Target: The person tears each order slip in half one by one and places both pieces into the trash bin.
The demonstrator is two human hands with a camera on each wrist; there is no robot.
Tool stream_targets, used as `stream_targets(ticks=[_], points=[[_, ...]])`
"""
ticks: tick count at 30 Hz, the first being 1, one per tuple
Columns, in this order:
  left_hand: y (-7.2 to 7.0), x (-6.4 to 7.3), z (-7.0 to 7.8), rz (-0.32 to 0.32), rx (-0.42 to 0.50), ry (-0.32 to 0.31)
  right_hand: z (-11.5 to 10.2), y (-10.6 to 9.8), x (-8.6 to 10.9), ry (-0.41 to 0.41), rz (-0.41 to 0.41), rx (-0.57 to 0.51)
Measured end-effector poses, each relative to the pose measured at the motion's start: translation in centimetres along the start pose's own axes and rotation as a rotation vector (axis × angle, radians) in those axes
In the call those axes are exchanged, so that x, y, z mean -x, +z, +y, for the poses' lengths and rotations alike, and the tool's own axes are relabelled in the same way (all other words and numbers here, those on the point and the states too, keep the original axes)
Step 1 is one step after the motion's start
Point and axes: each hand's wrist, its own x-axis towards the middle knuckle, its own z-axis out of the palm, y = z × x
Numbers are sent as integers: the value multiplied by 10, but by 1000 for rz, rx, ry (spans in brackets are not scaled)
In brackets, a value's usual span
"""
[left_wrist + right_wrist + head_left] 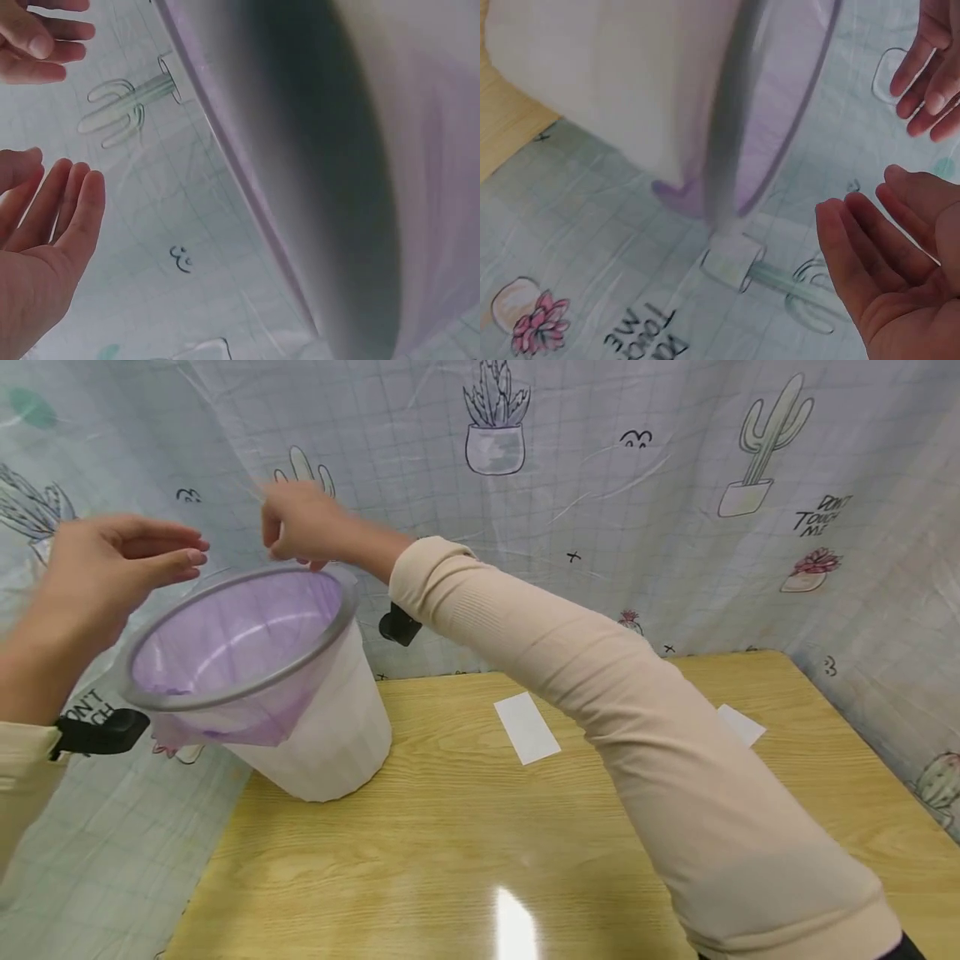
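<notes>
A white trash bin (330,727) stands at the left of the table, lined with a translucent purple trash bag (247,627). A grey ring (217,695) runs round its mouth, and the bag's edge hangs down outside below it. My left hand (112,564) is raised over the left side of the rim, fingers loosely extended with nothing in them. Over the far right side of the rim is my right hand (307,522), its fingers bent loosely downward. In the right wrist view that right hand (900,262) shows an empty palm, apart from the bin.
The wooden table (450,827) carries a white paper (527,727) in the middle and another white paper (741,725) at the right, partly behind the right sleeve (600,693). A patterned curtain (570,510) hangs behind and beside the table.
</notes>
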Motion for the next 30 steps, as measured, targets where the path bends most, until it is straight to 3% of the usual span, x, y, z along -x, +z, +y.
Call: stream_targets(ticks=[4, 10, 14, 17, 25, 30], points=[[17, 4, 7, -54, -49, 12, 25, -5, 16, -25, 0, 30], [56, 22, 16, -116, -142, 88, 68, -10, 57, -109, -9, 63], [81, 38, 22, -123, -259, 174, 94, -12, 89, -132, 0, 94], [101, 49, 24, -132, -287, 255, 113, -7, 116, -188, 24, 162], [165, 81, 7, -286, -268, 471, 166, 28, 202, -188, 37, 243], [196, 89, -11, -335, -287, 549, 195, 57, 246, -163, 103, 284]])
